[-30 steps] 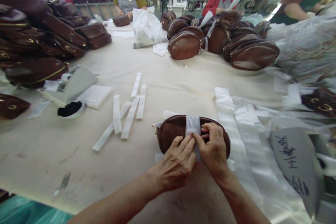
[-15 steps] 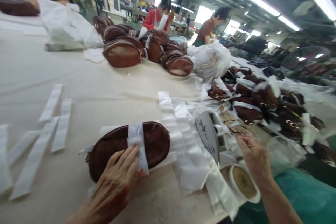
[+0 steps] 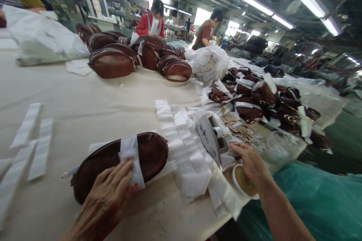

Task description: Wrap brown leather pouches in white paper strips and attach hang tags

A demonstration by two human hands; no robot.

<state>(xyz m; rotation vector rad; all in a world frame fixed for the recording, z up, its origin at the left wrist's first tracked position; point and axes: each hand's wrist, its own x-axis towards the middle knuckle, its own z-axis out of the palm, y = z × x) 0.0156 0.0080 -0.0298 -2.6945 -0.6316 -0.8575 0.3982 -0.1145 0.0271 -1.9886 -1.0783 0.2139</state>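
Note:
A dark brown oval zip pouch [image 3: 154, 154] lies on the table with a white paper strip [image 3: 130, 150] wrapped across its middle. My left hand [image 3: 106, 192] rests flat over the pouch's near side, fingers stretched out and their tips on the strip. To the right stands a grey tape dispenser [image 3: 207, 135] with black handwriting on its side. Close against its right end is my right hand [image 3: 250, 160], thumb and fingers pinched together; whatever is between them is too small to make out. A tape roll [image 3: 243, 181] sits just below that hand, partly covered by it.
White strips [image 3: 181, 150] lie in overlapping rows beside the pouch, and others [image 3: 41, 147] at the left. Brown pouches [image 3: 113, 62] are piled at the back. Wrapped bags [image 3: 249, 111] and tan tags [image 3: 244, 133] lie right. Green plastic [image 3: 316, 192] hangs beyond the table edge. Two co-workers stand behind.
My right hand has come left, closer to the tape dispenser. The whole view has shifted a little to the right. My left hand stays on the pouch and strip.

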